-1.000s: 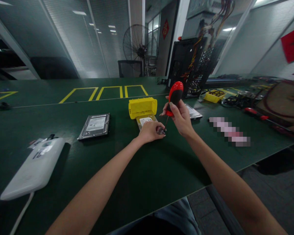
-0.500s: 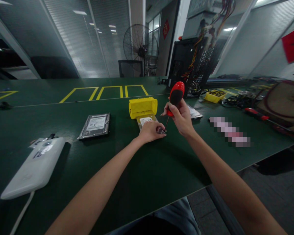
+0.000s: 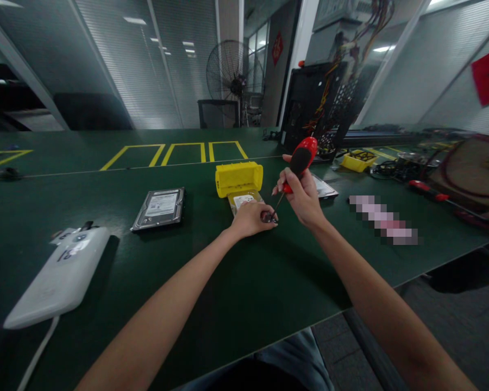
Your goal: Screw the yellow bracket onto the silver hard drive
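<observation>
A hard drive (image 3: 243, 199) with a white label lies in front of the yellow bin (image 3: 239, 178), its far end against the opening. My left hand (image 3: 251, 218) grips the near end of this drive and hides much of it. In my right hand (image 3: 303, 198) is a red and black screwdriver (image 3: 303, 156), handle up and tilted to the right. Its shaft slants down to the drive's near right corner, beside my left fingertips; the exact contact of the tip is too small to tell.
Another hard drive (image 3: 160, 208) lies to the left, and a further drive (image 3: 325, 188) is partly behind my right hand. A white power bank-like device (image 3: 61, 279) with a cable sits at front left. Right: a computer case (image 3: 309, 108), small yellow bin (image 3: 357, 161), second screwdriver (image 3: 427, 191).
The screwdriver handle has tipped further right and slightly down, and my right fingers have shifted around it. My left hand stays on the hard drive.
</observation>
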The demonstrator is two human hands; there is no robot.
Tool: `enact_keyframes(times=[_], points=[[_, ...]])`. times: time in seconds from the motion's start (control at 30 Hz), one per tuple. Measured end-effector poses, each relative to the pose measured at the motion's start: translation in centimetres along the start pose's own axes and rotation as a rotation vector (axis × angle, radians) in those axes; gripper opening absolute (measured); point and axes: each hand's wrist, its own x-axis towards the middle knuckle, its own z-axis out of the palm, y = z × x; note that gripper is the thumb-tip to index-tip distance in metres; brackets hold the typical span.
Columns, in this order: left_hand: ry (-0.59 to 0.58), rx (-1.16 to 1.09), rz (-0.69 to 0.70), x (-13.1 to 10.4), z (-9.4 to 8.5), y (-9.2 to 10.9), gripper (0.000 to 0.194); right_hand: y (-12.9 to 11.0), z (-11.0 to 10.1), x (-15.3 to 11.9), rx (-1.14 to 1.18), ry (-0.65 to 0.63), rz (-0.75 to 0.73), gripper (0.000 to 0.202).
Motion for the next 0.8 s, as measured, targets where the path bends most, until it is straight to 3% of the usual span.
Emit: enact_keyframes(times=[0.27, 0.8], points=[[0.004, -0.012, 0.021, -0.01, 0.12, -0.23, 0.016, -0.71, 0.01, 0.15, -0.008, 0.042, 0.012, 0.049], [-0.003, 0.004, -0.004, -0.14, -0.12, 0.1, 0.018, -0.46, -0.19, 0.08, 0.017, 0.005, 0.022, 0.043]])
